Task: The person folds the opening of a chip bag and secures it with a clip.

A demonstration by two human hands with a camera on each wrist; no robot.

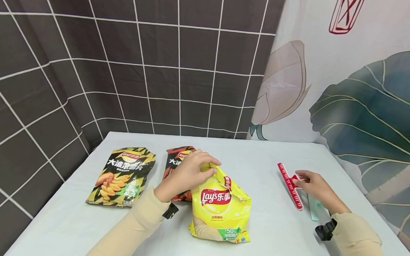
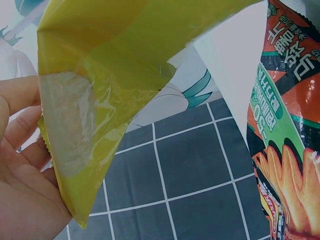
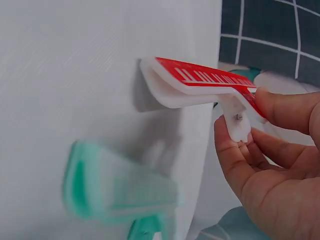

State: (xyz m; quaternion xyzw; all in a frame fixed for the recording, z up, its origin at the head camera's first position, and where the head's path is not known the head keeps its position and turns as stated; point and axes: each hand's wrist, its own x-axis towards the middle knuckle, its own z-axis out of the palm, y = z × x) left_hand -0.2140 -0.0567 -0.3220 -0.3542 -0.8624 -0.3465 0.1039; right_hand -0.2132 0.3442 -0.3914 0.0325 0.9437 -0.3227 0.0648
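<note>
My left hand point(image 1: 190, 173) pinches the top edge of a yellow Lay's chip bag point(image 1: 218, 208), whose upper corner is folded over. In the left wrist view the thumb and fingers lie on either side of the yellow bag point(image 2: 100, 100). At the right, my right hand point(image 1: 317, 188) grips the handle of a red and white bag clip point(image 1: 290, 186). The right wrist view shows the thumb on the red upper lever of the clip point(image 3: 205, 75) and fingers beneath its white lower lever. Beside it on the table lies a mint-green clip point(image 3: 125, 187).
A black and yellow chip bag point(image 1: 122, 178) lies at the left of the white table point(image 1: 258, 157). A red and black chip bag point(image 1: 177, 157) lies partly hidden behind my left hand. A dark gridded curtain point(image 1: 159, 80) hangs behind the table.
</note>
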